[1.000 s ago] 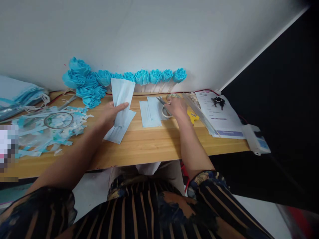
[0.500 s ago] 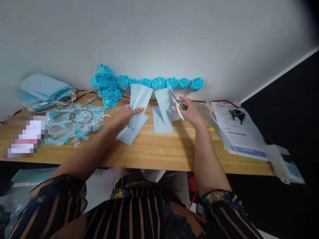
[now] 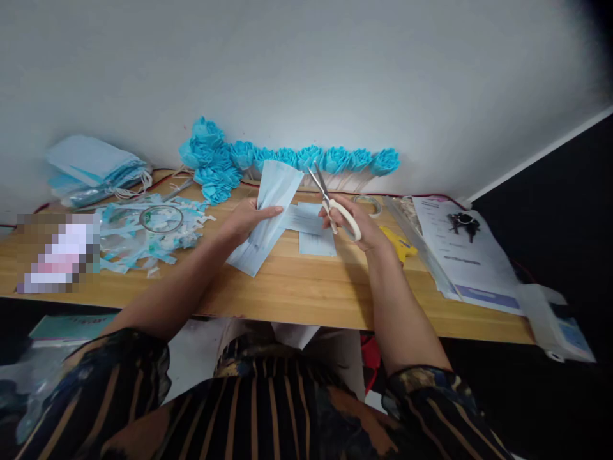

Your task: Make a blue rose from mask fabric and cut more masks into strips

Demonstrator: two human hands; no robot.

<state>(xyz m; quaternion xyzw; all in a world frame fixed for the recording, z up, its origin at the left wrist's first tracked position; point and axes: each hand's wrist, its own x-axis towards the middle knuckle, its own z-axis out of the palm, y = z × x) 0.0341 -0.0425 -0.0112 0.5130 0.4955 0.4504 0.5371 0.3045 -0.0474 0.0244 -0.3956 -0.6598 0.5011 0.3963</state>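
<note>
My left hand (image 3: 246,220) pinches a pale blue sheet of face-mask fabric (image 3: 280,185), its thumb flat across the front. The sheet stands up from the fist, and a lower pale blue part (image 3: 255,257) hangs to the table; whether the two are one piece I cannot tell. Closed around the white handles of a pair of scissors (image 3: 345,218) is my right hand (image 3: 366,227). The blades point up and left, slightly apart, with nothing between them. Beneath and between the hands, cut pale blue pieces (image 3: 317,245) lie overlapping on the wooden table (image 3: 306,291).
Blue fabric flowers (image 3: 310,158) line the wall. At left are stacked face masks (image 3: 93,160), a heap of scraps (image 3: 138,246) with a ring (image 3: 161,218) on it, and a blurred-out item. At right are a tape roll (image 3: 368,206), a yellow tool (image 3: 400,245), and papers (image 3: 447,255) under keys (image 3: 463,223).
The piece by the scissors has dropped to the table, across another piece. My right hand has turned the scissors, whose blades now stand free. The left hand keeps its sheet.
</note>
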